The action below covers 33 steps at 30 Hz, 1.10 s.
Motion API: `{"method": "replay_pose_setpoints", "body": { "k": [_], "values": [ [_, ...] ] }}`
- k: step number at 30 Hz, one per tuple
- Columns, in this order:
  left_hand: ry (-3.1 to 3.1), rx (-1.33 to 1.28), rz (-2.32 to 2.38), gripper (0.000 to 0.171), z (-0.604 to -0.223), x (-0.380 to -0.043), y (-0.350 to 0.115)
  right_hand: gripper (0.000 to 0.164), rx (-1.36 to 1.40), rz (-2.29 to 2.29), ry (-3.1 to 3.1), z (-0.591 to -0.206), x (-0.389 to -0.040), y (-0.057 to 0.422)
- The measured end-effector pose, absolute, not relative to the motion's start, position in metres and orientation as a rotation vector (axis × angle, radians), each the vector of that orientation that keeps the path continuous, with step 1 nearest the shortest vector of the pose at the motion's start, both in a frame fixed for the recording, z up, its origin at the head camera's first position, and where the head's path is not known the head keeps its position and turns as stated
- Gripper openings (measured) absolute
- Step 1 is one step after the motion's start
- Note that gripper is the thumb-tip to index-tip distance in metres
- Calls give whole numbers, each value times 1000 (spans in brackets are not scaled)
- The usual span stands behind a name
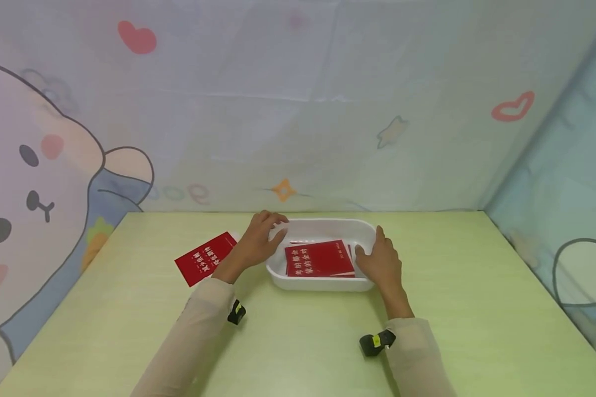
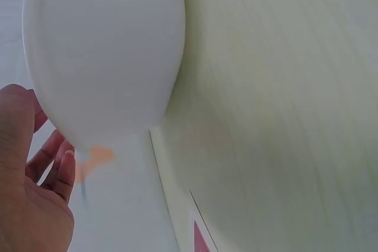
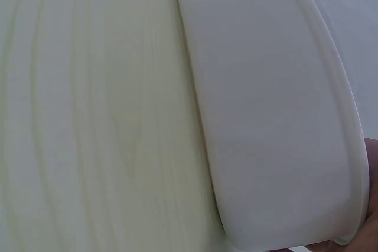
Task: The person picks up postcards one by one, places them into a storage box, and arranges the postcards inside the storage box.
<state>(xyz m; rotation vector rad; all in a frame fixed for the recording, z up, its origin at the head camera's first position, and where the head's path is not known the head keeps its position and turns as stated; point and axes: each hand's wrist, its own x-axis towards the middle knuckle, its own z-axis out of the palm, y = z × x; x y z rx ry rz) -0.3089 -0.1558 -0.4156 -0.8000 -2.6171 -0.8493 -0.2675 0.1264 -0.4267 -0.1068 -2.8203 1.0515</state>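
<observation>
A white oval-ended plastic tray sits on the table with several red printed cards lying stacked inside it. At its left end my left hand grips the rim, thumb toward the inside. My right hand holds the opposite end, thumb over the rim and fingers along the outside. From the left wrist, the tray's smooth outer wall shows, with the left hand at its edge. The right wrist view is mostly tray side, the right hand partly cut off at the frame edge.
Left of the tray, a red card with white characters lies on the pale yellow-green table, partly behind my left forearm. A cartoon-printed cloth stands along the table's back edge, and another along the right.
</observation>
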Motion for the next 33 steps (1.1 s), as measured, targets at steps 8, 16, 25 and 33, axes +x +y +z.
{"method": "replay_pose_setpoints", "body": {
  "k": [8,16,25,33],
  "values": [
    [-2642,-730,-783,29,-425,-306,-170,70,-106,1061,-2822,-430,-268,122],
    [-2616,-719,-720,29,-429,-306,-181,70,-112,1046,-2809,-429,-268,123],
    [-2712,-597,-612,30,-433,-304,-190,69,-119,1072,-2804,-428,-268,125],
    [-2817,-505,-590,38,-436,-301,-201,69,-125,1066,-2808,-428,-269,125]
  ]
}}
